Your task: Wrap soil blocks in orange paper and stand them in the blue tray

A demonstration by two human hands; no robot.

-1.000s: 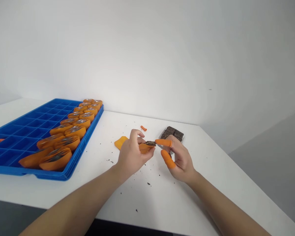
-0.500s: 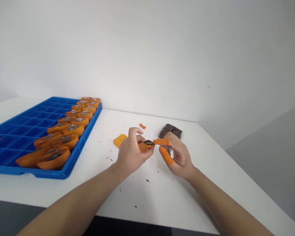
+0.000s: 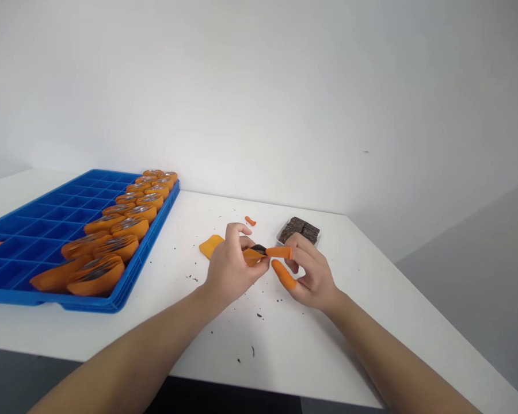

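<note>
My left hand [image 3: 229, 265] is closed around a small orange pouch [image 3: 252, 256], pinching it between thumb and fingers. A dark filling [image 3: 259, 249] shows at the pouch's mouth. Orange finger cots cover the thumb and index finger of my right hand [image 3: 308, 275]. That index fingertip touches the right end of the pouch's mouth, while the thumb stays apart below it. Partly behind my left hand, a flat orange-yellow piece [image 3: 211, 246] lies on the table. Just beyond my right hand stands a clear container [image 3: 280, 234] of dark brown, rough-textured blocks [image 3: 301, 228].
On the left, a blue compartment tray [image 3: 38, 201] carries rows of filled orange pouches [image 3: 132, 226] along its right side. A loose orange finger cot [image 3: 250, 221] lies toward the wall. Dark crumbs [image 3: 259, 315] are scattered over the white table [image 3: 328, 356].
My right hand has shifted slightly left, its index fingertip closer in at the pouch's mouth. A new dark shred lies near the table's front. My left hand has hardly moved.
</note>
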